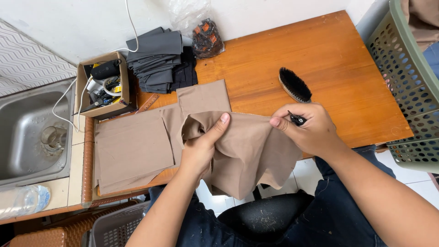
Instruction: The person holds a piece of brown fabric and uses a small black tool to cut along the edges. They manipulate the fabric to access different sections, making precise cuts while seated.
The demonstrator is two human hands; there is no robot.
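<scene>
Gripping tan cloth (247, 146), left hand (201, 148) and right hand (308, 130) pinch its edge.

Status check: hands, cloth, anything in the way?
Left hand and right hand both grip the tan cloth. Right also holds a small black tool. Brush lies just beyond.

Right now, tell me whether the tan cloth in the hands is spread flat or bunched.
Bunched: the tan cloth droops in folds, pinched between left hand and right hand.
</scene>
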